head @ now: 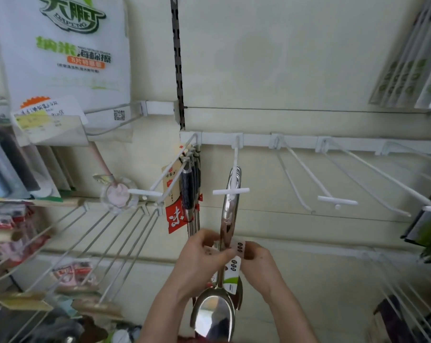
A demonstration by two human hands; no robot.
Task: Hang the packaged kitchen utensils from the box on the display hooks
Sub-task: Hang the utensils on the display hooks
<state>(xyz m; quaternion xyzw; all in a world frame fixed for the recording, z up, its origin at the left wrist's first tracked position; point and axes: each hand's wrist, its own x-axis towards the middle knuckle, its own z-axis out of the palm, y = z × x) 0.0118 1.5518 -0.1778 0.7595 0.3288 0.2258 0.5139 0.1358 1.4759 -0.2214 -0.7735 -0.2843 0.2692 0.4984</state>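
Below the middle hook (236, 154), left hand (197, 256) and right hand (259, 261) both pinch the label card (235, 264) wrapped round the steel spoon (214, 315), which hangs on that hook by its handle end. Advice: square the card to face front, then let go gently to avoid swing. Card print is unreadable. White pack (61, 45), upper left, reads "DAPENG".

Hanging upright by the handle loop from the middle display hook (235, 154), bowl downward: a shiny steel serving spoon (230, 214), white-and-green paper label (234, 266) wrapped round the neck. More like it close behind. On the neighbouring hook (175, 174) leftward, dark-handled utensils (188, 191) with red-and-tan cards.
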